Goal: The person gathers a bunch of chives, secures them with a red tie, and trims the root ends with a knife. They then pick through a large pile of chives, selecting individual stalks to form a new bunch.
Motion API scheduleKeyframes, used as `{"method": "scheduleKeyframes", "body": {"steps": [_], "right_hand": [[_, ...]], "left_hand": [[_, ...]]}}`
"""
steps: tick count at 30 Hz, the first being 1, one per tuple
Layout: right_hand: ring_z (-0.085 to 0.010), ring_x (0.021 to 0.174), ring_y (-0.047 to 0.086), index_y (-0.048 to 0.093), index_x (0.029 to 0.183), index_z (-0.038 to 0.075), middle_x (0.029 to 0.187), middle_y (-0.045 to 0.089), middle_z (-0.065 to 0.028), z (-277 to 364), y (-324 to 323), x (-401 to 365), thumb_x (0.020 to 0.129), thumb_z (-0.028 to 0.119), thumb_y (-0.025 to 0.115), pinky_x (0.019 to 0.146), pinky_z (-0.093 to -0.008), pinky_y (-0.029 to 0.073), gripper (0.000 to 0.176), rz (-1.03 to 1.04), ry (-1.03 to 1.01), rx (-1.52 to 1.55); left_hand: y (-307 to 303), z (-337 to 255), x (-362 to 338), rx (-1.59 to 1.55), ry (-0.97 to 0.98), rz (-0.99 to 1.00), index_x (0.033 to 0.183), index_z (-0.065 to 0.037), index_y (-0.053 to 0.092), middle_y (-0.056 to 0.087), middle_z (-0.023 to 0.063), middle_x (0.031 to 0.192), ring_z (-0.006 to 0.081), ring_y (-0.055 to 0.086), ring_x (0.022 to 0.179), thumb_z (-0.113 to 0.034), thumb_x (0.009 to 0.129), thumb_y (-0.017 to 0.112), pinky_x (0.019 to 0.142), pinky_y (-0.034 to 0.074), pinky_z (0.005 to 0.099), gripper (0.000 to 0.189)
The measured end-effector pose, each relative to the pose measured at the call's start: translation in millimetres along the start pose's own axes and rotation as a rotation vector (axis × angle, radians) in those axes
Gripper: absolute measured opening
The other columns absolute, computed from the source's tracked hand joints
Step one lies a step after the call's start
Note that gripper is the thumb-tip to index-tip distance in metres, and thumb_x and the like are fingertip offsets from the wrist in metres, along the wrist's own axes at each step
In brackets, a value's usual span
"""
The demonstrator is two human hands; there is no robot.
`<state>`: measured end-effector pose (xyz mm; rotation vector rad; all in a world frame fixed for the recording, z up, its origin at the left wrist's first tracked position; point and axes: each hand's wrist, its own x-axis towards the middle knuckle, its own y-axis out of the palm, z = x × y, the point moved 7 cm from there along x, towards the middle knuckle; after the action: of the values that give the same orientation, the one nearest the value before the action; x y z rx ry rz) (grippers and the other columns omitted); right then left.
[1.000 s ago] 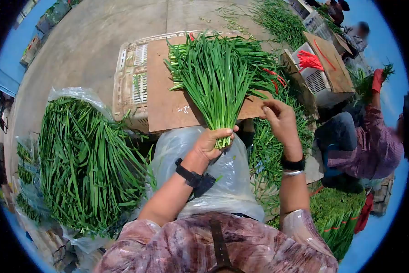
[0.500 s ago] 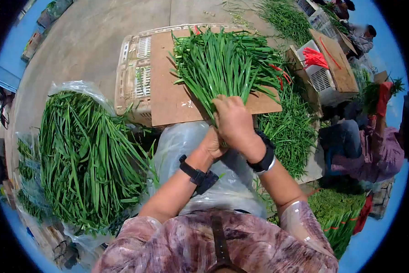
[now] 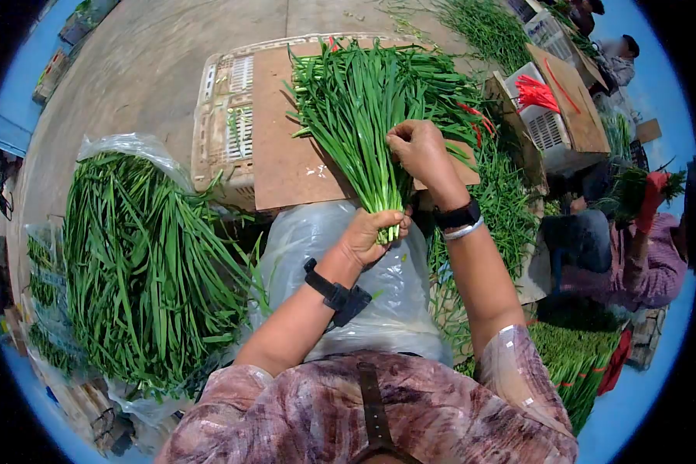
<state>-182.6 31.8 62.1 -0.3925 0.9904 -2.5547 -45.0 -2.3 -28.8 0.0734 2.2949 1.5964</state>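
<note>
My left hand is wrapped round the pale stem ends of a bunch of garlic chives. The bunch's leaves fan out away from me over a brown board, among more chives lying there. My right hand is at the right side of the bunch, thumb and fingers pinched together beside the leaves. Whatever is in that pinch, if anything, is too small to make out. Clear plastic sheeting covers my lap below both hands.
The board rests on a white plastic crate. At left lies a big heap of chives in plastic. Loose greens lie at right, near a crate with red ties. A co-worker sits at far right, holding greens.
My right hand has come off the lower stems and moved up and right along the leaves, its fingers now pinched. My left hand stays round the stem ends, which now show.
</note>
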Motion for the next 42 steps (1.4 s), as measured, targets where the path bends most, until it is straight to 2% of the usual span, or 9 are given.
{"method": "scheduleKeyframes", "body": {"steps": [2, 5, 11, 17, 24, 39, 40, 41, 42], "right_hand": [[-0.0144, 0.053, 0.059, 0.063, 0.078, -0.008, 0.063, 0.063, -0.0095, -0.7, 1.4, 2.3, 0.078, 0.010, 0.063, 0.050, -0.0281, 0.048, 0.018, 0.006, 0.039, -0.010], [-0.0340, 0.071, 0.064, 0.066, 0.083, -0.004, 0.075, 0.064, -0.0215, -13.0, 5.8, 3.5, 0.072, 0.017, 0.066, 0.066, -0.0394, 0.050, 0.024, 0.031, 0.143, 0.054], [-0.0367, 0.081, 0.061, 0.057, 0.105, -0.001, 0.088, 0.062, -0.0223, -16.8, -2.9, -9.1, 0.071, 0.010, 0.065, 0.072, -0.0399, 0.049, 0.037, -0.179, 0.099, 0.105], [-0.0393, 0.084, 0.059, 0.058, 0.104, 0.000, 0.091, 0.061, -0.0224, 4.2, -2.3, -17.1, 0.072, 0.007, 0.063, 0.073, -0.0410, 0.049, 0.033, -0.194, -0.185, -0.124], [-0.0356, 0.063, 0.061, 0.064, 0.069, -0.002, 0.067, 0.062, -0.0200, 21.7, -3.6, -7.6, 0.071, 0.016, 0.068, 0.062, -0.0409, 0.050, 0.018, -0.127, -0.077, -0.151], [-0.0144, 0.052, 0.055, 0.065, 0.070, -0.003, 0.058, 0.062, -0.0103, -20.9, -0.9, -10.1, 0.070, 0.015, 0.072, 0.053, -0.0294, 0.046, 0.019, -0.217, 0.151, 0.347], [-0.0206, 0.066, 0.061, 0.066, 0.072, 0.000, 0.070, 0.064, -0.0159, -0.8, -8.1, -15.8, 0.071, 0.014, 0.070, 0.062, -0.0319, 0.048, 0.014, -0.159, 0.179, 0.229], [-0.0228, 0.088, 0.061, 0.063, 0.075, 0.001, 0.084, 0.065, -0.0132, 17.3, -14.8, -25.2, 0.069, 0.007, 0.070, 0.076, -0.0333, 0.048, 0.011, -0.392, -0.193, -0.163], [-0.0284, 0.098, 0.057, 0.063, 0.076, 0.002, 0.097, 0.061, -0.0165, 35.3, -18.3, -35.2, 0.069, 0.005, 0.070, 0.082, -0.0365, 0.046, 0.011, -0.406, -0.221, -0.195]], "left_hand": [[-1.5, 0.3, 1.0, -0.002, -0.004, -0.010, 0.097, 0.003, 0.057, 0.062, 0.0115, 0.085, 0.0188, 0.061, 0.070, 0.000, 0.075, 0.067, 0.061, 0.053, 0.0294, 0.025], [-5.7, 1.4, 1.1, 0.023, -0.011, -0.036, 0.099, 0.003, 0.057, 0.062, 0.0112, 0.086, 0.0184, 0.062, 0.070, 0.000, 0.075, 0.067, 0.061, 0.053, 0.0295, 0.026], [-1.6, -0.5, 0.8, 0.009, -0.004, -0.029, 0.099, 0.002, 0.058, 0.062, 0.0102, 0.084, 0.0178, 0.062, 0.069, 0.001, 0.074, 0.067, 0.059, 0.054, 0.0285, 0.026], [-6.2, 0.4, 0.4, 0.049, 0.004, -0.084, 0.094, 0.000, 0.057, 0.062, 0.0089, 0.078, 0.0186, 0.062, 0.066, 0.001, 0.073, 0.068, 0.059, 0.053, 0.0298, 0.023], [-13.3, 3.7, 4.2, 0.102, -0.004, -0.104, 0.095, -0.002, 0.056, 0.061, 0.0077, 0.075, 0.0198, 0.062, 0.065, 0.001, 0.073, 0.068, 0.058, 0.054, 0.0314, 0.025], [-12.0, 3.4, 4.1, 0.129, 0.006, -0.097, 0.094, 0.001, 0.058, 0.061, 0.0078, 0.078, 0.0168, 0.061, 0.066, -0.002, 0.074, 0.067, 0.056, 0.051, 0.0289, 0.022], [-12.3, 3.0, 3.6, 0.127, 0.011, -0.117, 0.092, 0.002, 0.059, 0.062, 0.0075, 0.077, 0.0162, 0.061, 0.065, -0.002, 0.074, 0.068, 0.055, 0.051, 0.0287, 0.020], [-10.9, 2.1, 4.3, 0.116, 0.022, -0.119, 0.092, 0.002, 0.059, 0.062, 0.0069, 0.077, 0.0161, 0.061, 0.066, -0.002, 0.074, 0.067, 0.055, 0.050, 0.0289, 0.019], [-9.4, 1.9, 4.8, 0.104, 0.032, -0.123, 0.091, 0.001, 0.060, 0.062, 0.0062, 0.077, 0.0161, 0.061, 0.067, -0.002, 0.075, 0.067, 0.055, 0.050, 0.0291, 0.018]]}}
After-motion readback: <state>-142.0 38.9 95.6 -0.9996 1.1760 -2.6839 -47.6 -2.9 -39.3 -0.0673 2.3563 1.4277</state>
